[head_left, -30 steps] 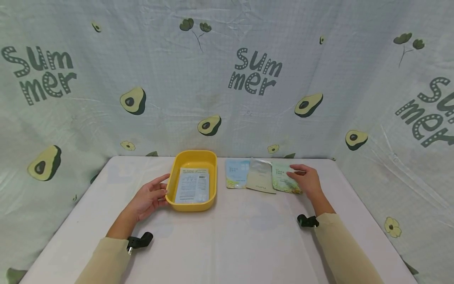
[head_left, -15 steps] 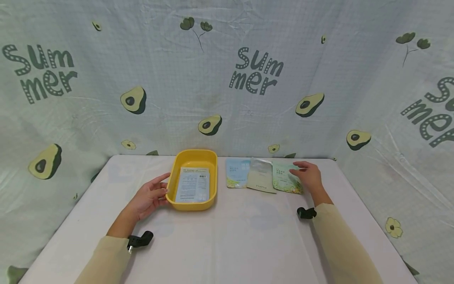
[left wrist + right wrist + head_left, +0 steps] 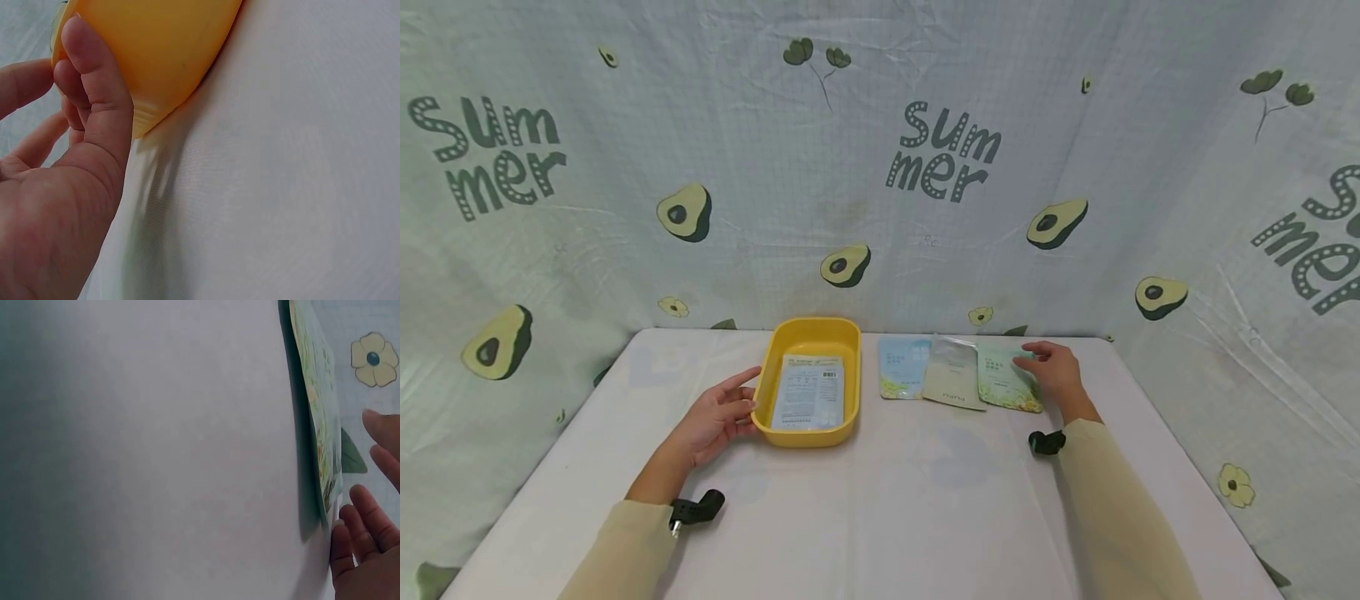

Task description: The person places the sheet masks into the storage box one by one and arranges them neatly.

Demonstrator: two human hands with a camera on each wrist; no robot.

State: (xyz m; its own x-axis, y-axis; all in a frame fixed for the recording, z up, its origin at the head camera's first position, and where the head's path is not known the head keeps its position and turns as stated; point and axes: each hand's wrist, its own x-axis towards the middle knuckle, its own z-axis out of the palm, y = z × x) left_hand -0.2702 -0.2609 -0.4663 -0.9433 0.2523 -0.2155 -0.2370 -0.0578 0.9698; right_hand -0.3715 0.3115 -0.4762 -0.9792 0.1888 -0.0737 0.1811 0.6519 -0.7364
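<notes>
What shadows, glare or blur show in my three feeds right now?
Head: even light, slight sheen atop the beige pouch, small print unreadable; left wrist: dimmer, soft shadow beside the yellow tray; right wrist: dim, darkest toward image left, shadow along the green pouch.

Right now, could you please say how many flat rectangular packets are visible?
4: a light-blue packet, a beige packet and a pale-green packet in a row on the white table, and a whitish printed packet inside the yellow plastic tray. Others may hide beneath that one.
</notes>
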